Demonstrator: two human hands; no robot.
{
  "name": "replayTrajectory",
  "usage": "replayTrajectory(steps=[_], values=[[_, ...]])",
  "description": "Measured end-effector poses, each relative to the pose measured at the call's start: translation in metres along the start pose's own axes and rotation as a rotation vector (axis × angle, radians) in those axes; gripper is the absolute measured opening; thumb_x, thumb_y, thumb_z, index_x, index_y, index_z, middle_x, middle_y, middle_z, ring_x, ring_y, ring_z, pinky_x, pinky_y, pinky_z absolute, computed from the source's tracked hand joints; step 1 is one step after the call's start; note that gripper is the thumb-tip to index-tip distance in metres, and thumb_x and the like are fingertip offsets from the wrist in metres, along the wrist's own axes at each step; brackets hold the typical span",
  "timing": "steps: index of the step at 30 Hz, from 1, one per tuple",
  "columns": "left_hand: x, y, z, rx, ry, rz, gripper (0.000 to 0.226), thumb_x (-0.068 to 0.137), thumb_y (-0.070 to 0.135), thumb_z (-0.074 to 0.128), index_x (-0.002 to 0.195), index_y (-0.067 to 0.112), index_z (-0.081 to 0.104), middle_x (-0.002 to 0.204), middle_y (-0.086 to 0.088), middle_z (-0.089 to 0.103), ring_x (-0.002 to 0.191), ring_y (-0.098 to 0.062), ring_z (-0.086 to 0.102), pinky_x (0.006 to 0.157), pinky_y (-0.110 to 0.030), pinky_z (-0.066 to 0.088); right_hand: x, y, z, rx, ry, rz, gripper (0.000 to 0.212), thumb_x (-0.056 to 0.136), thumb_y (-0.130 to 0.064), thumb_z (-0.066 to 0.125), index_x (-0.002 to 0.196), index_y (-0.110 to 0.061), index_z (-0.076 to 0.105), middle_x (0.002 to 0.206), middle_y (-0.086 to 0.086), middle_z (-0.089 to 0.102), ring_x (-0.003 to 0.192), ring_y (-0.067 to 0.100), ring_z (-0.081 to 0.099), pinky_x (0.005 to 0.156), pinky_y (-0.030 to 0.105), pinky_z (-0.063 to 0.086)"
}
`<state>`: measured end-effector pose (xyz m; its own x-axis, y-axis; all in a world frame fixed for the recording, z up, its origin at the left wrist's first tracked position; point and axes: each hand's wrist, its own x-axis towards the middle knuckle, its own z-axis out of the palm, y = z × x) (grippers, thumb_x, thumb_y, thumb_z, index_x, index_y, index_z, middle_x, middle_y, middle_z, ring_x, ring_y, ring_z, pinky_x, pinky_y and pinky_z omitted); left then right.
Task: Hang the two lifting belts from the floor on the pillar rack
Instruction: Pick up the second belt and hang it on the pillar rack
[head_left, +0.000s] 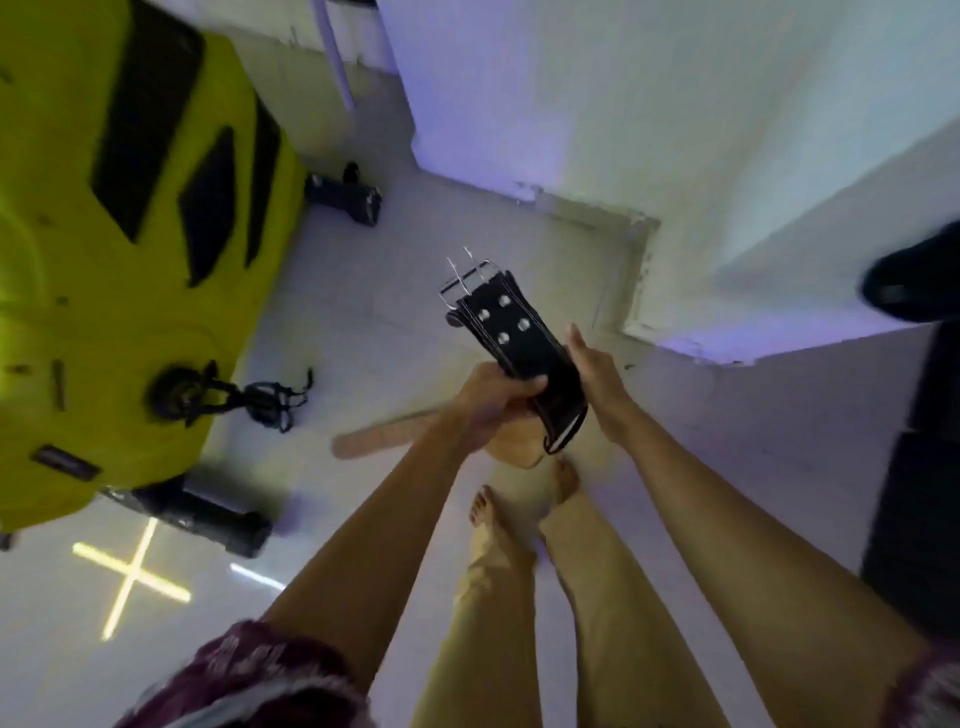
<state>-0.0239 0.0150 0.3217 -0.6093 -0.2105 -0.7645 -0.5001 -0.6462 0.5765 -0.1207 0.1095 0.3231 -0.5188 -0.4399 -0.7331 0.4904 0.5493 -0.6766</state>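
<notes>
Pale tiled floor (tan belt lying there) beneath black belt held by left hand

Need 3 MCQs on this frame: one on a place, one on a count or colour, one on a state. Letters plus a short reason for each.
1. Where is the tan belt?
A. On the floor below the hands
B. Hung on the pillar
C. Draped over the yellow wall

2. How many metal rivets show on the black belt near its buckle?
A. Two
B. Four
C. Six

3. How does the left hand stand to the black belt?
A. Apart from it
B. Closed around it
C. Flat beneath it, palm up

Key:
1 A: it lies on the pale tiles by the bare feet.
2 B: four round studs sit in a cluster behind the buckle.
3 B: its fingers wrap the strap, while the right hand lies open against the belt's other edge.
</notes>
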Motion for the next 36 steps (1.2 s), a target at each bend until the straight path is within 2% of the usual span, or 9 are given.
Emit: replayTrajectory(steps=[5, 9, 14, 18, 21, 25, 31, 34, 36], values=[[-0.139, 0.070, 0.054, 0.300, -0.202, 0.229, 0.028, 0.083, -0.006, 0.061, 0.109, 0.001, 0.064, 0.089, -0.002, 0.073, 0.080, -0.015, 0.071, 0.073, -0.028, 0.059, -0.142, -0.086, -0.030, 0.261, -0.123, -0.366, 0.019, 0.089, -0.024, 0.056, 0.094, -0.009, 0.068, 0.089, 0.006, 0.067, 0.077, 0.011, 0.063, 0.078, 0.025, 0.051], [-0.198, 0.106, 0.117, 0.588, -0.262, 0.388, 0.017, 0.084, 0.003, 0.064, 0.101, 0.006, 0.068, 0.090, -0.006, 0.073, 0.081, -0.018, 0.070, 0.069, -0.027, 0.057, -0.209, -0.120, -0.077, 0.391, -0.144, -0.539, 0.024, 0.093, -0.025, 0.048, 0.102, -0.008, 0.064, 0.091, 0.007, 0.065, 0.077, 0.014, 0.064, 0.071, 0.022, 0.053], [-0.254, 0.103, 0.220, 0.359, -0.002, 0.757, 0.015, 0.087, 0.018, 0.064, 0.079, 0.007, 0.069, 0.074, -0.011, 0.067, 0.066, -0.022, 0.064, 0.070, -0.035, 0.053, -0.286, -0.130, -0.141, 0.585, -0.148, -0.712, 0.025, 0.095, -0.024, 0.044, 0.091, -0.011, 0.064, 0.080, 0.002, 0.069, 0.075, 0.015, 0.068, 0.073, 0.029, 0.054], [-0.291, 0.102, 0.286, 0.231, 0.000, 0.994, 0.009, 0.086, 0.007, 0.063, 0.080, 0.001, 0.067, 0.072, -0.009, 0.065, 0.065, -0.015, 0.063, 0.066, -0.029, 0.056, -0.336, -0.123, -0.193, 0.553, -0.093, -0.901, 0.023, 0.094, -0.021, 0.048, 0.090, -0.017, 0.070, 0.078, -0.004, 0.072, 0.083, 0.020, 0.065, 0.088, 0.044, 0.050], [-0.290, 0.072, 0.311, 0.352, -0.024, 0.966, 0.012, 0.081, -0.003, 0.065, 0.078, 0.008, 0.069, 0.065, 0.007, 0.071, 0.065, -0.004, 0.064, 0.068, -0.020, 0.054, -0.364, -0.133, -0.233, 0.622, -0.052, -0.962, 0.018, 0.089, -0.019, 0.054, 0.084, -0.018, 0.071, 0.076, -0.005, 0.072, 0.084, 0.020, 0.063, 0.094, 0.044, 0.046], [-0.300, 0.054, 0.341, 0.525, -0.068, 0.915, 0.013, 0.080, -0.007, 0.064, 0.077, 0.006, 0.069, 0.063, 0.008, 0.070, 0.064, -0.003, 0.063, 0.072, -0.020, 0.051, -0.391, -0.144, -0.279, 0.614, 0.078, -1.008, 0.016, 0.090, -0.014, 0.054, 0.082, -0.019, 0.066, 0.074, -0.011, 0.067, 0.078, 0.005, 0.057, 0.092, 0.024, 0.041], [-0.335, 0.093, 0.419, 0.378, -0.181, 1.065, 0.010, 0.080, 0.001, 0.068, 0.072, 0.007, 0.066, 0.071, -0.008, 0.060, 0.069, -0.015, 0.055, 0.066, -0.024, 0.049, -0.428, -0.149, -0.319, 0.632, 0.028, -1.096, 0.018, 0.092, -0.020, 0.051, 0.089, -0.016, 0.069, 0.093, 0.009, 0.065, 0.095, 0.024, 0.056, 0.097, 0.043, 0.044], [-0.316, 0.046, 0.416, 0.553, -0.177, 0.982, 0.044, 0.079, -0.006, 0.067, 0.045, 0.018, 0.053, 0.048, 0.013, 0.050, 0.048, 0.001, 0.044, 0.053, -0.010, 0.037, -0.443, -0.158, -0.340, 0.615, 0.113, -1.155, 0.023, 0.090, -0.018, 0.054, 0.073, -0.018, 0.069, 0.074, -0.009, 0.067, 0.084, 0.011, 0.055, 0.094, 0.030, 0.040], [-0.315, 0.040, 0.417, 0.641, -0.214, 0.953, 0.037, 0.076, 0.005, 0.074, 0.049, 0.003, 0.049, 0.051, 0.004, 0.044, 0.051, -0.005, 0.040, 0.055, -0.015, 0.035, -0.447, -0.151, -0.347, 0.518, 0.176, -1.168, 0.025, 0.091, -0.019, 0.053, 0.068, -0.020, 0.063, 0.063, -0.014, 0.062, 0.072, 0.003, 0.056, 0.082, 0.020, 0.042]])
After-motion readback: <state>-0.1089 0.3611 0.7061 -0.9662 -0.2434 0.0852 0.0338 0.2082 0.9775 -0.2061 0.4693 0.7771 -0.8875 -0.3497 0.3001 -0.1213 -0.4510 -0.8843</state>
